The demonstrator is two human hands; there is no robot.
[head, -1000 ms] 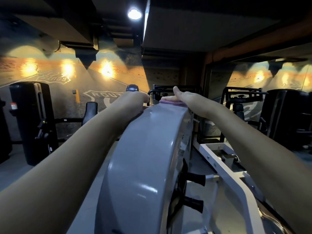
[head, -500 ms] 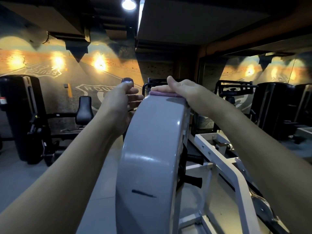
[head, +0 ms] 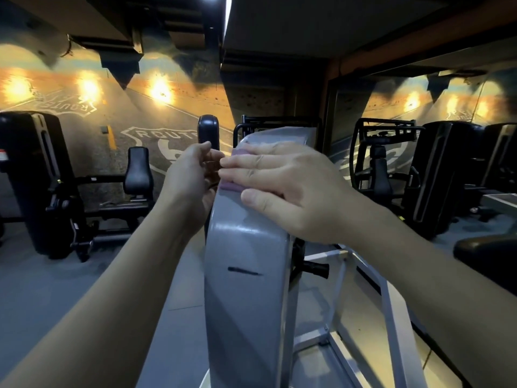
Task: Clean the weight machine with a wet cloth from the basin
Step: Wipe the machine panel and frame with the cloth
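The grey shroud (head: 246,317) of the weight machine stands on edge in the middle of the view. Its long axis runs from the lower edge of the picture up and away, curving over at the top, with the narrow face turned toward the camera. A short black mark (head: 244,271) crosses that face partway up.

The purple cloth (head: 230,186) lies on the upper part of the narrow face. Only strips of it show at the shroud's left edge, so its own long axis cannot be told. The right hand (head: 285,189) lies flat on top of it, fingers straight and spread, pointing left across the shroud, with the thumb on bare grey just below the cloth.

The left hand (head: 193,177) is just beside the shroud's left edge, at the height of the cloth. Its fingers are curled toward the cloth's edge, close to the right fingertips. Whether they pinch the cloth or hold nothing cannot be told.

To the right of the shroud are two black knobs (head: 317,269) and a white frame (head: 391,303). A black machine (head: 30,177) with a padded seat (head: 137,170) stands on the floor (head: 42,289) at left. Behind it is a wall mural (head: 165,135) lit by lamps (head: 161,89). A mirror (head: 419,107) is on the right.
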